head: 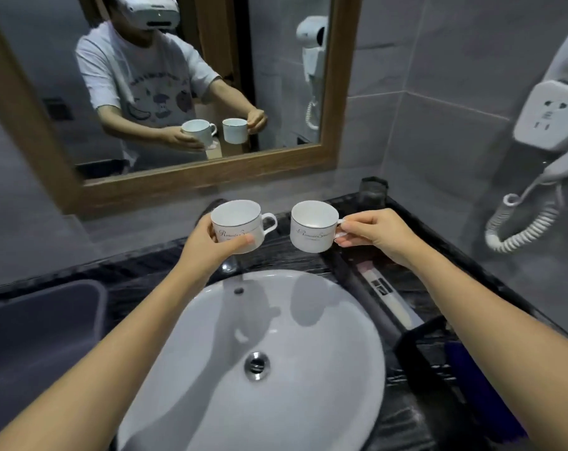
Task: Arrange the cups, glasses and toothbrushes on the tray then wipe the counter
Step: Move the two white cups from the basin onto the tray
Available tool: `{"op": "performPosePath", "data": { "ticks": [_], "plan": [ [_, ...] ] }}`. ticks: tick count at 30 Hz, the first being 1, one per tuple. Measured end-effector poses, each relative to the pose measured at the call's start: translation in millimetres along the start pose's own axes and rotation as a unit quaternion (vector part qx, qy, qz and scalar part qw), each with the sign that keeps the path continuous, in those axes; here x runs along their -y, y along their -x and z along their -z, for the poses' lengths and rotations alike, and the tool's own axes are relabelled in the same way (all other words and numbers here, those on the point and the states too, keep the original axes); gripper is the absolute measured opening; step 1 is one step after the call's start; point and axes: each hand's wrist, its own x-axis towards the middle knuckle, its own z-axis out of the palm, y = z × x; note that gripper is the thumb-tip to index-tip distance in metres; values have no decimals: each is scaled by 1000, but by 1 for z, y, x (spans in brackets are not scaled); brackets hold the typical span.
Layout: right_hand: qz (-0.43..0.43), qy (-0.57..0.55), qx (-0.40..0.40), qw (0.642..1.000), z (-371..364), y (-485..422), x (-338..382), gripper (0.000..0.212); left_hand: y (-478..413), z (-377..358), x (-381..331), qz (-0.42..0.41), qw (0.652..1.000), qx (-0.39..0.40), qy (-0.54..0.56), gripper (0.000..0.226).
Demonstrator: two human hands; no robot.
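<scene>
I hold two white cups with script lettering above the far side of the sink. My left hand (208, 247) grips the body of the left cup (238, 224), whose handle points right. My right hand (377, 234) pinches the handle of the right cup (313, 226). Both cups are upright and look empty. A black tray (354, 275) lies on the dark counter right of the basin, under my right arm. A packaged toothbrush (385, 294) lies in it. A dark glass (372, 192) stands at the tray's far end.
The white basin (276, 359) fills the middle, its tap (229, 265) half hidden behind my left hand. A grey bin (42, 323) sits at the left. A black basket (439, 356) with something blue stands at the near right. A wall hairdryer (549, 131) with coiled cord hangs right; a wood-framed mirror (328, 157) is ahead.
</scene>
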Motion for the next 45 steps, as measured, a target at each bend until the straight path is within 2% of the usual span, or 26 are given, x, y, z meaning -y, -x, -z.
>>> {"op": "performPosePath", "data": {
  "ticks": [3,7,11,21,28,40,45],
  "plan": [
    [-9,2,-23,1000,44,-10,-14,15,-19,-47,7,7,1000,14,1,69],
    [-14,-34,-78,996,91,-20,-39,17,-44,-109,17,14,999,29,-8,62],
    [-12,-45,-136,990,127,-35,-68,22,-68,-156,32,31,998,34,-34,71],
    [-6,-13,-244,970,174,-66,-136,17,-99,-235,75,75,993,34,-82,77],
    [5,-13,-258,966,182,-73,-146,16,-102,-261,84,45,991,15,-125,70],
    [4,-5,-265,964,188,-83,-157,21,-106,-269,91,8,986,15,-164,75],
    [10,65,-252,966,192,-86,-161,13,-109,-270,95,-4,983,23,-180,78]
  ]
}}
